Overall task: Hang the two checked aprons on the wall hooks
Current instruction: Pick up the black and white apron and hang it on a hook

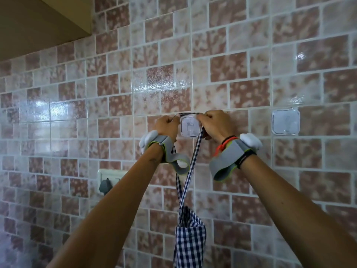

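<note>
A blue-and-white checked apron (190, 240) hangs bunched between my forearms, its neck strap (195, 151) running up to the wall. My left hand (167, 127) and my right hand (215, 123) each pinch the strap and hold it stretched flat just above a clear square wall hook (189, 127) on the tiled wall. The strap's top runs along the hook's upper edge. A second clear hook (285, 122) sits bare to the right. Only one apron is in view.
A white wall socket with a grey plug (105, 185) sits lower left, partly behind my left forearm. A cabinet underside (38, 22) overhangs the upper left corner. Glossy pink and white tiles cover the wall.
</note>
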The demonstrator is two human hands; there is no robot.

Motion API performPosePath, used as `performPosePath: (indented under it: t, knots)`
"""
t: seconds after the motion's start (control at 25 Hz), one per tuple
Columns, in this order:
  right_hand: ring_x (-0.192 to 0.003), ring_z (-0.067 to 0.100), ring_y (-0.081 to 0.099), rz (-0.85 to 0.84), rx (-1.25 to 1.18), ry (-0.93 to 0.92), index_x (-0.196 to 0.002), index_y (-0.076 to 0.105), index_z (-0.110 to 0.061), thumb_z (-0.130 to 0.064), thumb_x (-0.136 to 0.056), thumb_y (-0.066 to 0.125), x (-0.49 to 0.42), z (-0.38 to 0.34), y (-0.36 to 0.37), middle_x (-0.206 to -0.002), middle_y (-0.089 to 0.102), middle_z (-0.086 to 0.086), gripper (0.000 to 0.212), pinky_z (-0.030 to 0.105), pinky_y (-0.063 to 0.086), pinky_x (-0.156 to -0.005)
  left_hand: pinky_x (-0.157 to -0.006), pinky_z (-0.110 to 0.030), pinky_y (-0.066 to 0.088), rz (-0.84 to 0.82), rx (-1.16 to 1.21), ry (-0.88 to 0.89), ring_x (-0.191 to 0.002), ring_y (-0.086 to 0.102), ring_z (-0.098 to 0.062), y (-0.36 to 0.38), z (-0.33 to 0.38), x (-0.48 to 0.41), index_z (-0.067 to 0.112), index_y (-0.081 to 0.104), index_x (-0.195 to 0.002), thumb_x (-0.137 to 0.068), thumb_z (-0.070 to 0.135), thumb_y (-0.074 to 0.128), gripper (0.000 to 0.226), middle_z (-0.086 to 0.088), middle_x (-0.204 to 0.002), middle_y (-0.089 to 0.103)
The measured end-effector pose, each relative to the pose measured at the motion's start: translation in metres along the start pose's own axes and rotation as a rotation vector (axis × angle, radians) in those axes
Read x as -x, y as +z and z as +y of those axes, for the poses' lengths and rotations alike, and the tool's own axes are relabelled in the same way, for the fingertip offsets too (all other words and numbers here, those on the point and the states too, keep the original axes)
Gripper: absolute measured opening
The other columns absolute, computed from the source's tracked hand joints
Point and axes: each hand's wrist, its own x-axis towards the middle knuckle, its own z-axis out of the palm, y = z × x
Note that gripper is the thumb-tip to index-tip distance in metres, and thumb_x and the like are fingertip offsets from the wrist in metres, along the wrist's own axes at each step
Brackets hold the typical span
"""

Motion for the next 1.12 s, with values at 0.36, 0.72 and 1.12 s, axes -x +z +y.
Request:
performPosePath:
  t: [0.36,0.72,1.12]
  knots:
    - [-0.056,0.036,0.062,-0.132,0.122,0.039,-0.052,0.043,-0.012,-0.032,-0.082,0.061,0.047,0.034,0.025,-0.062,0.06,0.029,0.04,0.035,0.053,-0.053,-0.062,-0.032,0.056,-0.229,0.044,-0.172,-0.056,0.056,-0.02,0.002,-0.041,0.037,0.012,0.051,-0.057,-0.091,0.033,0.053,0.04,-0.008,-0.061,0.056]
    - [-0.041,0.008,0.056,-0.309,0.066,0.308,-0.079,0.061,-0.003,-0.021,-0.086,0.059,0.17,0.032,-0.005,-0.056,0.058,0.004,0.019,0.013,0.045,-0.037,-0.057,-0.026,0.048,-0.49,0.065,-0.368,-0.061,0.054,-0.018,-0.011,-0.051,0.163,0.009,0.052,-0.074,-0.096,0.014,0.044,0.023,-0.012,-0.084,0.059]
    - [-0.033,0.002,0.056,-0.315,0.211,0.681,-0.069,0.059,-0.012,-0.019,-0.087,0.059,0.328,0.1,-0.139,-0.056,0.061,0.004,0.019,0.015,0.046,-0.036,-0.055,-0.025,0.047,-0.83,-0.017,-0.468,-0.061,0.054,-0.015,0.062,-0.058,0.322,-0.002,0.052,-0.114,-0.096,0.013,0.044,0.025,-0.024,-0.123,0.062]
